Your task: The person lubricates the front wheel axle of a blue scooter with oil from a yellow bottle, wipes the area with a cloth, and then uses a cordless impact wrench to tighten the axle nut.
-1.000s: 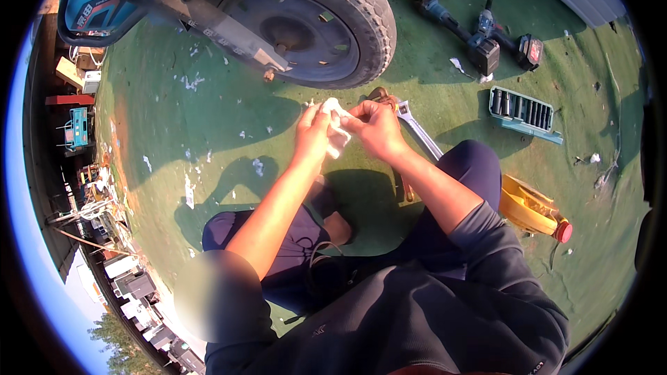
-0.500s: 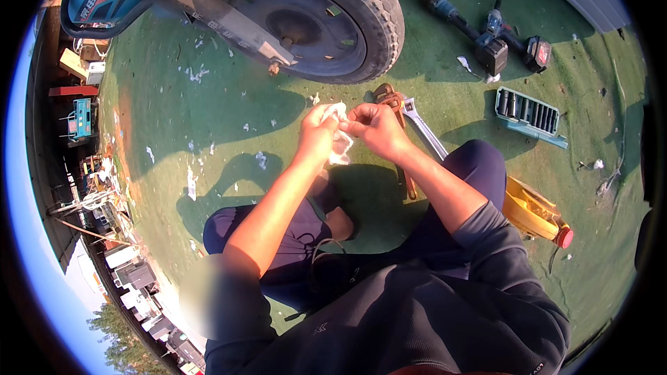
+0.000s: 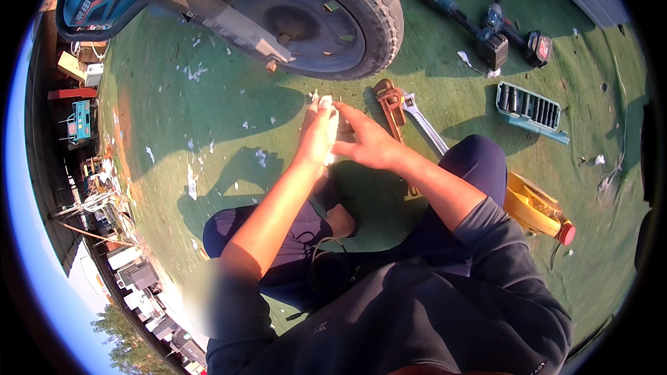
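My left hand (image 3: 313, 135) holds a crumpled white tissue or cloth (image 3: 331, 140), partly hidden by its fingers. Facing it, my right hand (image 3: 358, 137) has thumb and fingers apart, their tips at the white material. Just beyond my hands on the green mat (image 3: 257, 132) lie an orange pipe wrench (image 3: 390, 106) and a silver adjustable wrench (image 3: 426, 126), side by side. Above them is the front wheel (image 3: 299, 28) of a two-wheeled vehicle, with its fork (image 3: 219, 28) running to the upper left.
Two cordless power tools (image 3: 455, 12) (image 3: 496, 31) lie upper right, above a teal socket case (image 3: 527, 109). A yellow jug with a red cap (image 3: 529, 205) is beside my right knee (image 3: 474, 163). White scraps dot the mat; assorted clutter (image 3: 87, 125) lines the left edge.
My right hand has opened from a pinch on the white material, its fingers now stretched up toward my left hand's fingertips. More of the pipe wrench's head shows beyond it.
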Motion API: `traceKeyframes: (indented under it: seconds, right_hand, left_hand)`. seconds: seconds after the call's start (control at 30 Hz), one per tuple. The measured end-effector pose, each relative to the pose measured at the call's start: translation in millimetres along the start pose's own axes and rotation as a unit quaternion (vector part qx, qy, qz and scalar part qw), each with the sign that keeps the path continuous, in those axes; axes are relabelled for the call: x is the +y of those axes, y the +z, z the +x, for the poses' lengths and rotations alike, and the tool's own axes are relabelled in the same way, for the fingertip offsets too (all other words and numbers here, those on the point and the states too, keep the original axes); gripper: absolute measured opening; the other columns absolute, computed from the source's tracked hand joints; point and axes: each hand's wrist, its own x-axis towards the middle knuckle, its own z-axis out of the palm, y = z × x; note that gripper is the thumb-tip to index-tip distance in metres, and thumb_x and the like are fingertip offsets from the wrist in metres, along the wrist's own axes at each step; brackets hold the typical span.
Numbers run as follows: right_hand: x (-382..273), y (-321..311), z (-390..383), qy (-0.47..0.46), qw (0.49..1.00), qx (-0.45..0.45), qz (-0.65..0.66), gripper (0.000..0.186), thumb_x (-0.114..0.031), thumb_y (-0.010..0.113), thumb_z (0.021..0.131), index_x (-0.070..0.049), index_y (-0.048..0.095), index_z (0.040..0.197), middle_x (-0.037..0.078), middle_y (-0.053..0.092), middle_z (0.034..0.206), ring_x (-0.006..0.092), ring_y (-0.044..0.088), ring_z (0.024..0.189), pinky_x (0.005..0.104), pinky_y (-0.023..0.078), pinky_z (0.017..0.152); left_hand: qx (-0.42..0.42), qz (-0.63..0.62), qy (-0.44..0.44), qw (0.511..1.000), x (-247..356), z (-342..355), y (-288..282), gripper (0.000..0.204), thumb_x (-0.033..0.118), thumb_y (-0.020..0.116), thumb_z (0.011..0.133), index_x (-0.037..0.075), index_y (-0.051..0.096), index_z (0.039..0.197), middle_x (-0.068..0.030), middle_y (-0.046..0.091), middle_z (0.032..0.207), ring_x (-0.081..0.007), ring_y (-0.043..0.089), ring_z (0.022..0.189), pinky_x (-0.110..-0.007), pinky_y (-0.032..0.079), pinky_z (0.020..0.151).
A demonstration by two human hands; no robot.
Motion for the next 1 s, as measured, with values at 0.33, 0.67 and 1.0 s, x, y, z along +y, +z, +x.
traceKeyframes:
  seconds: [0.33,0.67,1.0]
  right_hand:
    - [-1,-7,12,0.093,0.989,0.112,0.037,0.019,-0.008,0.07,0.09,0.005,0.066,0.103,0.023,0.073,0.089,0.0328,0.075,0.087,0.0413,0.056,0.076]
    - [5,-4,18,0.158,0.964,0.137,0.161,0.025,-0.014,0.077,0.093,0.002,0.059,0.086,0.011,0.07,0.074,0.0141,0.068,0.066,0.0329,0.056,0.061]
    - [-5,-18,18,0.105,0.991,0.018,0.08,0.053,-0.032,0.071,0.097,-0.003,0.061,0.139,0.024,0.072,0.114,0.0334,0.073,0.103,0.0419,0.057,0.091]
  left_hand:
    - [-0.054,0.057,-0.079,0.994,-5,-5,-6,0.046,0.033,0.058,0.108,0.006,0.048,0.145,-0.0074,0.065,0.124,-0.0175,0.066,0.107,-0.035,0.056,0.089]
    - [0.054,0.09,0.003,0.994,-16,13,-17,0.026,0.022,0.056,0.109,-0.002,0.065,0.112,-0.0087,0.072,0.098,-0.0155,0.07,0.078,-0.031,0.057,0.066]
    - [0.087,-0.005,0.023,0.996,-16,8,-11,0.035,0.013,0.044,0.11,0.001,0.046,0.143,-0.0143,0.06,0.135,-0.0213,0.065,0.116,-0.038,0.056,0.099]
